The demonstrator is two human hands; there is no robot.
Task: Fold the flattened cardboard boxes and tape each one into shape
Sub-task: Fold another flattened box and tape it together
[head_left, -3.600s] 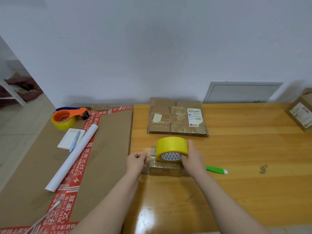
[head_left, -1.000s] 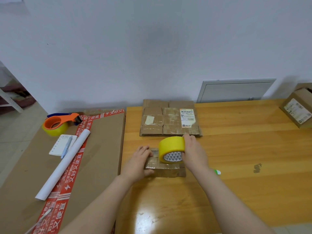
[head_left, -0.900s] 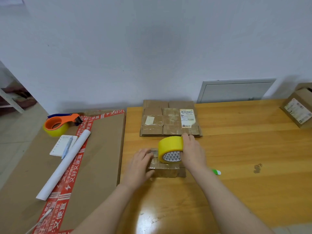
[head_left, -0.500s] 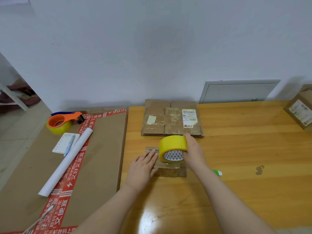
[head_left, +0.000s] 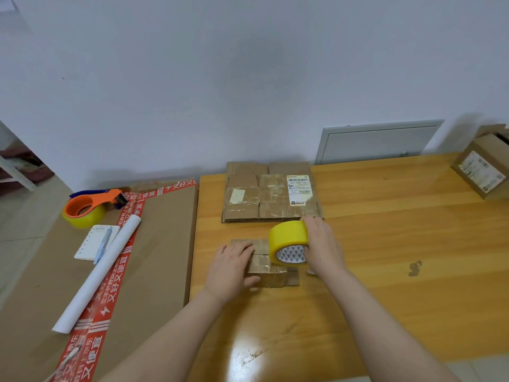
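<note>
Left hand, fingers straight, presses creased, taped brown box; right hand grips yellow tape roll.

Soft, even light is spreading over everything, and the white wall is looking dull grey. A bright glare patch is shining off the wooden table near the bottom edge. Faint shadows are lying behind the flat cardboard stack and the tape dispenser. The wide lens is bending lines at the edges, and fine print is blurring.
</note>
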